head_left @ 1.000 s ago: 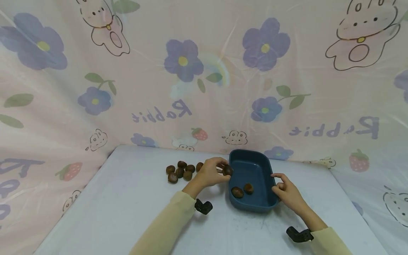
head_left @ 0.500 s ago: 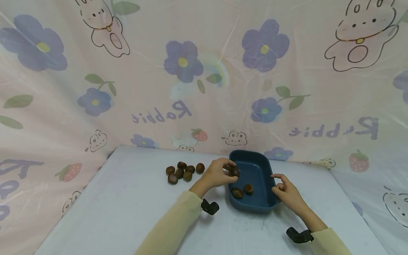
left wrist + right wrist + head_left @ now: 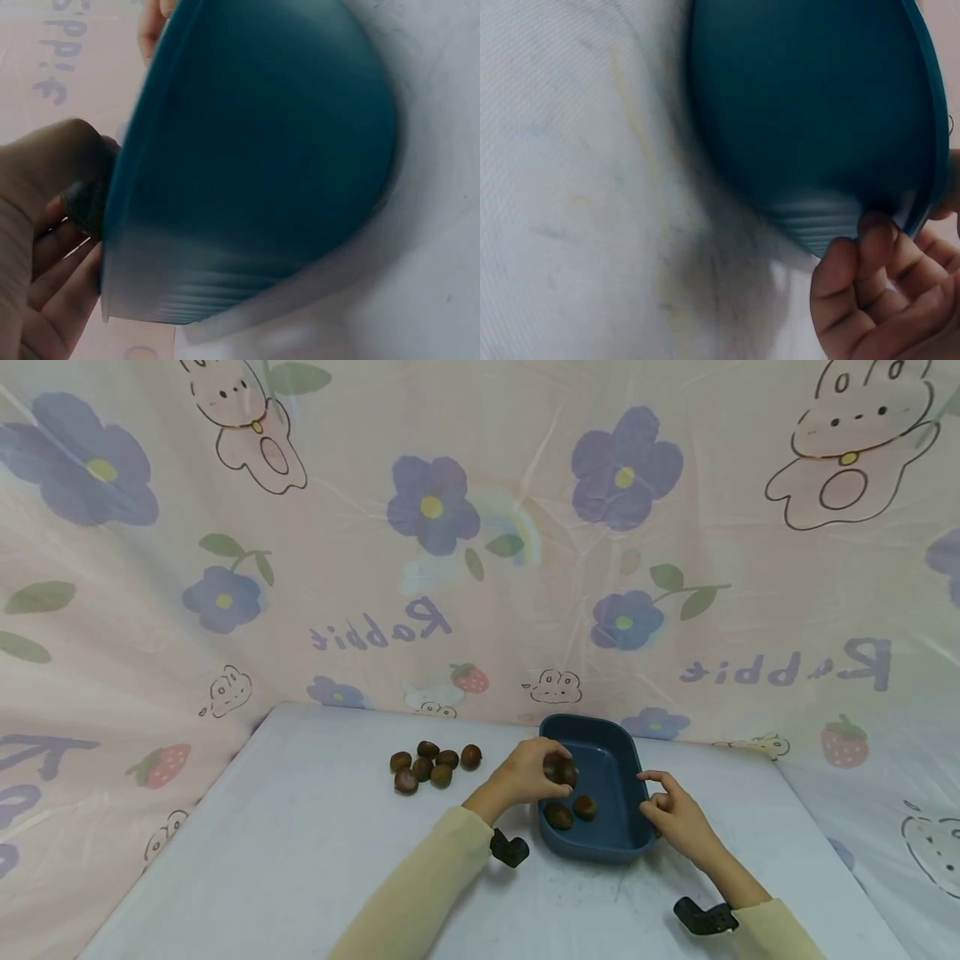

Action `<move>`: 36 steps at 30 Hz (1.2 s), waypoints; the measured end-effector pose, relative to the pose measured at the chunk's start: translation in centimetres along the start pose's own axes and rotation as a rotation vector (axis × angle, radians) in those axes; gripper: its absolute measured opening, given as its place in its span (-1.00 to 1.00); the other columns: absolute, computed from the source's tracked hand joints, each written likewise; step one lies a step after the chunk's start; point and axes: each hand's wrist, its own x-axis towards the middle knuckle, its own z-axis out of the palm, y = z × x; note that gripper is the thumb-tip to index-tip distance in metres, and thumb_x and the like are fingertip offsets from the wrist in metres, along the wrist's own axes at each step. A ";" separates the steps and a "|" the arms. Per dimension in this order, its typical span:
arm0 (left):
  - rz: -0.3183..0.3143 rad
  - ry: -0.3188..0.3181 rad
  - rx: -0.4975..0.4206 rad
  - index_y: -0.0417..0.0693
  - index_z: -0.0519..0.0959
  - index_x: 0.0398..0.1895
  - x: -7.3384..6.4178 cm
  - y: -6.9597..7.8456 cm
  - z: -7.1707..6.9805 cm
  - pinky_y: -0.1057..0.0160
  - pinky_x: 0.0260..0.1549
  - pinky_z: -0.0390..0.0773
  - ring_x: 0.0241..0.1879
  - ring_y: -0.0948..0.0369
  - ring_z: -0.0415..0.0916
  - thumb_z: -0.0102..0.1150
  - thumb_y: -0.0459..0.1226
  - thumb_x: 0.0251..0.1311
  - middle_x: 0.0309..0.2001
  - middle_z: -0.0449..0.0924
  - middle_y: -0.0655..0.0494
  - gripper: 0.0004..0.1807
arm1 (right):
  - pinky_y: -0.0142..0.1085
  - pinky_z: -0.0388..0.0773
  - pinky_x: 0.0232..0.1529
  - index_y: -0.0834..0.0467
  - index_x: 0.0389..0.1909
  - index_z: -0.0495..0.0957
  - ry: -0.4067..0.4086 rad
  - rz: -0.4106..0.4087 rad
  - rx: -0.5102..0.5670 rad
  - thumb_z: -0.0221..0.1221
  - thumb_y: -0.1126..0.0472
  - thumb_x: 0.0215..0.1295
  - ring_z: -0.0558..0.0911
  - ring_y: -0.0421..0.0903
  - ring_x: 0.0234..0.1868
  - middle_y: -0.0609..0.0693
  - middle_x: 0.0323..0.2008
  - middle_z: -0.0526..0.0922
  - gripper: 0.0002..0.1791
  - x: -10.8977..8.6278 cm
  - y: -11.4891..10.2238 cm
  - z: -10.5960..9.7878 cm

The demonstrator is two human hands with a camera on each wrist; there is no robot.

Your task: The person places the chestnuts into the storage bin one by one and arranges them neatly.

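In the head view my left hand [image 3: 525, 772] holds a brown chestnut [image 3: 561, 770] between curled fingers and thumb, over the left part of a blue rectangular box [image 3: 611, 777]. Its fingers partly hide the nut. Two more chestnuts [image 3: 572, 811] lie inside, toward the near end. My right hand [image 3: 677, 817] grips the box's right rim; the right wrist view shows curled fingers [image 3: 877, 247] against the outer wall. The left wrist view has the box's outer side [image 3: 255, 150] filling the middle, with the dark held nut [image 3: 86, 202] partly behind its rim.
Several chestnuts [image 3: 422, 768] sit in a loose group on the white table [image 3: 315, 835], left of the box, with one [image 3: 471, 757] slightly apart at the group's right. A patterned curtain [image 3: 510, 593] hangs behind the table.
My left hand has moved right with the chestnut, from the box's left rim to above its inside. One chestnut of the group, formerly half covered, shows fully. My right hand has stayed put.
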 end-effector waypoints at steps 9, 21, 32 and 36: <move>0.008 -0.035 0.126 0.11 0.58 -0.01 0.7 0.1 0.8 0.45 -0.12 0.51 -0.12 0.37 0.51 0.46 -0.16 -0.01 -0.04 0.55 0.25 -0.55 | -0.35 0.40 -0.62 0.21 0.26 0.24 0.001 0.007 -0.017 0.06 0.33 0.32 0.33 -0.27 -0.67 -0.14 -0.66 0.32 -0.51 0.1 0.1 0.0; -0.013 -0.146 0.280 0.26 0.59 -0.05 1.2 0.8 1.5 0.42 -0.15 0.51 -0.14 0.40 0.48 0.47 -0.04 -0.05 -0.14 0.59 0.37 -0.57 | -0.34 0.39 -0.62 0.19 0.27 0.23 -0.007 0.012 -0.002 0.06 0.32 0.33 0.35 -0.27 -0.67 -0.11 -0.65 0.36 -0.50 0.1 -0.1 0.1; 0.027 -0.187 0.386 0.23 0.61 -0.09 1.4 0.9 1.9 0.47 -0.18 0.48 -0.19 0.43 0.47 0.47 -0.03 -0.06 -0.18 0.60 0.39 -0.59 | -0.35 0.38 -0.61 0.20 0.28 0.22 -0.011 0.003 0.009 0.06 0.34 0.32 0.33 -0.27 -0.68 -0.12 -0.66 0.34 -0.49 0.0 0.1 0.0; 0.035 -0.192 0.434 0.25 0.62 -0.09 1.4 1.0 2.1 0.47 -0.18 0.48 -0.20 0.43 0.47 0.46 0.00 -0.06 -0.18 0.61 0.40 -0.59 | -0.35 0.38 -0.61 0.20 0.28 0.22 -0.010 0.001 0.008 0.06 0.34 0.33 0.33 -0.28 -0.68 -0.13 -0.65 0.34 -0.49 0.0 0.0 0.0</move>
